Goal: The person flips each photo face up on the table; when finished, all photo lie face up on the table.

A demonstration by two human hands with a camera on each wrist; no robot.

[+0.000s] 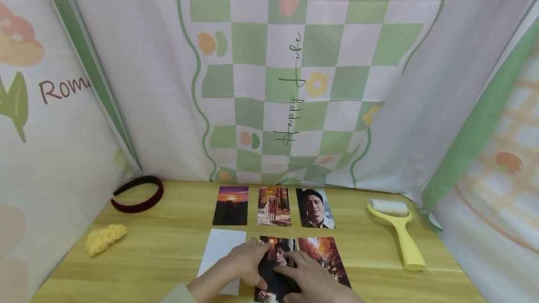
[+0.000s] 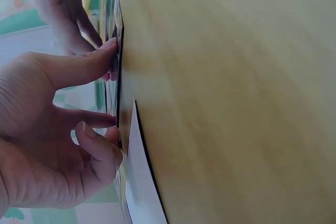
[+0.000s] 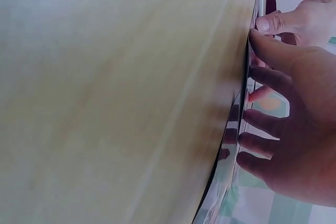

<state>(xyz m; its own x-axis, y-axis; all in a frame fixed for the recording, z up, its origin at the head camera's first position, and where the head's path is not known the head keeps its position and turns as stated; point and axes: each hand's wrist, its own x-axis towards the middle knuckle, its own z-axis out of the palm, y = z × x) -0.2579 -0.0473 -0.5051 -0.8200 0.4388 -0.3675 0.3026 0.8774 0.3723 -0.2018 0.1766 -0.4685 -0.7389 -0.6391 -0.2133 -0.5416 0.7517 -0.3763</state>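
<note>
Both hands are on a photo card [image 1: 277, 280] showing a dark-clothed person, in the middle of the front row. My left hand [image 1: 246, 263] touches its left side with thumb and fingertips. Across from it, my right hand [image 1: 317, 282] rests spread fingertips on the card's right side. Under the left wrist, a blank white card [image 1: 216, 249] lies partly hidden; its lifted corner shows in the left wrist view. An autumn-coloured card [image 1: 326, 251] is partly covered by the right hand. Seen from the right wrist, the right hand's fingers [image 3: 265, 121] are nearly straight against the cards.
Behind lie three photo cards: a sunset [image 1: 230, 207], a dog [image 1: 273, 207] and a portrait [image 1: 315, 209]. A dark red headband [image 1: 141, 207] and yellow yarn [image 1: 105, 238] are at left. At right is a yellow lint roller [image 1: 404, 237]. Printed curtains [image 1: 269, 78] enclose the wooden table [image 1: 168, 256].
</note>
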